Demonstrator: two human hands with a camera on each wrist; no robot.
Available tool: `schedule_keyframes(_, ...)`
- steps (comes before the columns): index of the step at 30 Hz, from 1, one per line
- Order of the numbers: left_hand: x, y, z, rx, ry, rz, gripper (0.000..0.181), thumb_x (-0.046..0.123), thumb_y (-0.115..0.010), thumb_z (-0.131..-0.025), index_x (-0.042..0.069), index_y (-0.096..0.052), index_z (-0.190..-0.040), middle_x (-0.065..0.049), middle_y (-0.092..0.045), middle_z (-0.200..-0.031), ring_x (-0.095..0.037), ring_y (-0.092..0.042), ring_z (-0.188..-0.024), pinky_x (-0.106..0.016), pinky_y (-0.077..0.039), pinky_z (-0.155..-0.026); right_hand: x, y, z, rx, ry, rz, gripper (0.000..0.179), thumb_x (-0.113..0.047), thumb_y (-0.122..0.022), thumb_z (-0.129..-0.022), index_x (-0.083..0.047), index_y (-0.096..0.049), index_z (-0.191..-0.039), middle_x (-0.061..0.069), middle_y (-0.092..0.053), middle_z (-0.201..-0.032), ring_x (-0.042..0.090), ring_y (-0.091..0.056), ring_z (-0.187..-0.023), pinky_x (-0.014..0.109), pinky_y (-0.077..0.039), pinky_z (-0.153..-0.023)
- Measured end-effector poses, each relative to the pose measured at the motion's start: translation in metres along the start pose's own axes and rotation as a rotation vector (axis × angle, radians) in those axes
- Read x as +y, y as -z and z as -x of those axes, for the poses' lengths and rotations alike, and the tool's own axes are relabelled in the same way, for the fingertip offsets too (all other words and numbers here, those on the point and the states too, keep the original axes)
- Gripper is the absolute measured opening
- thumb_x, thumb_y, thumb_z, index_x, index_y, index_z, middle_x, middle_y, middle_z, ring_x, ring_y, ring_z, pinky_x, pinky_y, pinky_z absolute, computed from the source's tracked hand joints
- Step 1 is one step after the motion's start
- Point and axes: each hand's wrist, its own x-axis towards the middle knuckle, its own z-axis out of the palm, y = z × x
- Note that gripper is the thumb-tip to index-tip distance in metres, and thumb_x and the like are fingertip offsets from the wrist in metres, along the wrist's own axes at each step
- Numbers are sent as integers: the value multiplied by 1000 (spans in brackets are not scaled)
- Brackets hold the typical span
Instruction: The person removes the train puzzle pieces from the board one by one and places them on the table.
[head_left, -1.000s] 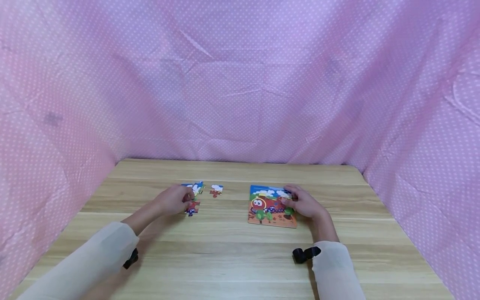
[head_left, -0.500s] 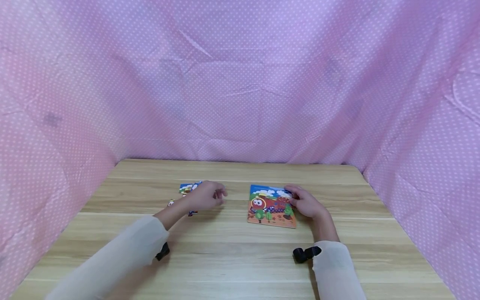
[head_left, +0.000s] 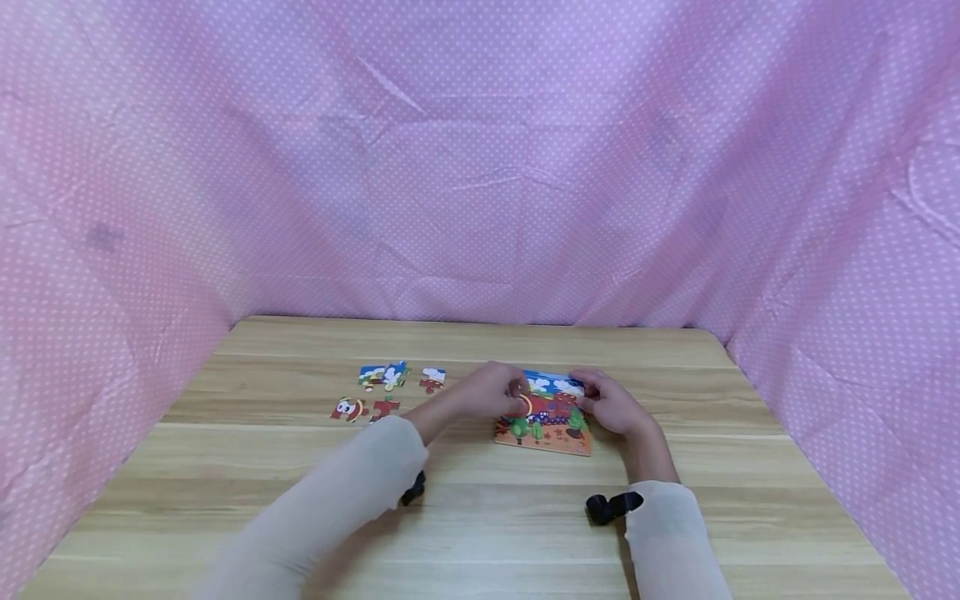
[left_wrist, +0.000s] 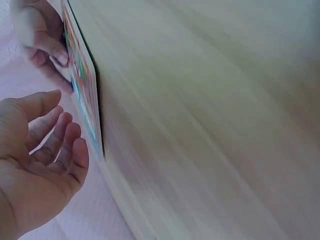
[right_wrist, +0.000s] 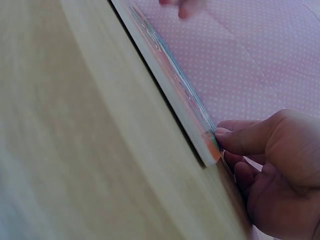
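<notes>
A square jigsaw puzzle (head_left: 551, 433), printed with a red cartoon engine, trees and a blue sky, lies flat on the table. My left hand (head_left: 487, 392) is above its left side and covers that corner in the head view. The left wrist view shows this hand (left_wrist: 42, 155) with loosely bent fingers apart from the board and nothing between them. My right hand (head_left: 611, 407) holds the puzzle by its right edge. In the right wrist view, the right hand's (right_wrist: 285, 160) thumb and fingers meet at the board's corner.
Several loose jigsaw pieces lie left of the board: a blue-sky group (head_left: 384, 376), a cloud-and-red piece (head_left: 432, 380), a piece with eyes (head_left: 349, 409) and a red piece (head_left: 386, 408). Pink dotted cloth (head_left: 480, 208) hangs behind and beside the wooden table (head_left: 495, 533).
My left hand has travelled right, from the loose pieces to over the board's left side, uncovering those pieces. My right thumb has drawn back slightly towards the board's right edge.
</notes>
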Motion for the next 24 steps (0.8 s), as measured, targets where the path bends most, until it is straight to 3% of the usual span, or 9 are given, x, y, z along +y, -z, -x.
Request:
schedule_keyframes(5,6,-16,-25,-18,5,-43,23,21,-73,-96,11,-71,-116,5,-67,-100,-9,-60,-91,-26,-52,-83,0,0,0,-9,20,-3,47,3,-51,-103,-2,-49,-149,19,-46,-145,33,-47,-116,50,-38,-103)
schedule_keyframes(10,14,-25,-40,-28,39,-71,33,27,-76,-95,8,-71,-121,-1,-71,-112,-11,-62,-100,-28,-52,-90,0,1,-1,-15,55,3,46,4,-52,-102,0,-49,-148,19,-48,-145,33,-49,-115,49,-39,-101)
schedule_keyframes(20,23,-33,-49,-29,74,-26,32,19,-79,-91,6,-72,-119,1,-68,-102,-9,-60,-88,-24,-51,-78,1,1,-1,1,59,7,46,5,-52,-101,2,-50,-147,22,-45,-148,35,-50,-117,50,-39,-103)
schedule_keyframes(24,26,-36,-48,-29,82,-12,29,17,-79,-91,7,-72,-117,3,-67,-97,-8,-60,-87,-21,-50,-78,2,1,-1,5,54,12,46,5,-52,-101,2,-50,-147,21,-47,-145,33,-50,-114,48,-40,-100)
